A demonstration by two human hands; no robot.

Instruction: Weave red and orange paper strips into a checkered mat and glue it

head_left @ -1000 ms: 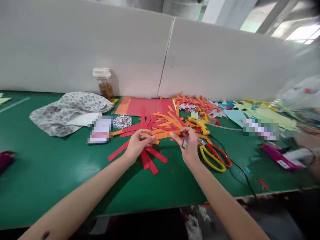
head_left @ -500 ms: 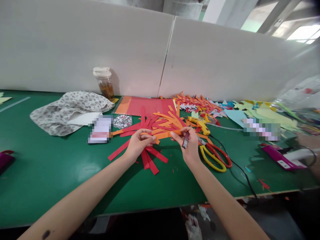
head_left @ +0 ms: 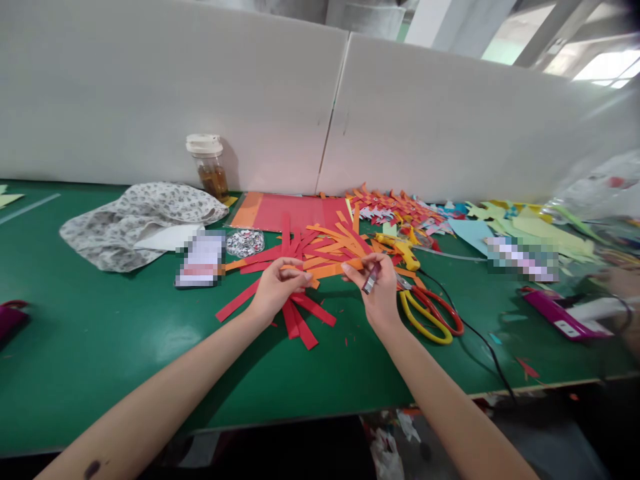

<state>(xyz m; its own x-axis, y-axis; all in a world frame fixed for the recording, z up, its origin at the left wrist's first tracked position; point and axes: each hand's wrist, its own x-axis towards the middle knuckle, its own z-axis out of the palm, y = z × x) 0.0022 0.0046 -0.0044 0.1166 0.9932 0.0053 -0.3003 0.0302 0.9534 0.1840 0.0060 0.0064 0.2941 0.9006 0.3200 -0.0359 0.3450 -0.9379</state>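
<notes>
An orange paper strip (head_left: 327,271) is stretched level between my two hands, just above the table. My left hand (head_left: 273,293) pinches its left end between thumb and fingers. At the other end, my right hand (head_left: 383,300) grips the strip. A small dark tool with a pale metal-looking end (head_left: 371,279) is also tucked in those right fingers; its kind is unclear. Loose red paper strips (head_left: 300,327) fan out beneath my left hand, and more orange strips (head_left: 325,240) lie piled behind. Scissors with yellow and red handles (head_left: 425,320) rest right of my right hand.
A yellow glue gun (head_left: 407,255) with a black cord lies behind the scissors. On the left are a phone (head_left: 201,260), a patterned cloth (head_left: 115,230) and a lidded drink bottle (head_left: 210,170). Folded paper pieces (head_left: 395,203) heap against the white partition (head_left: 225,87).
The dark tool in my right hand has tilted slightly. Both hands and the orange strip stay almost in place.
</notes>
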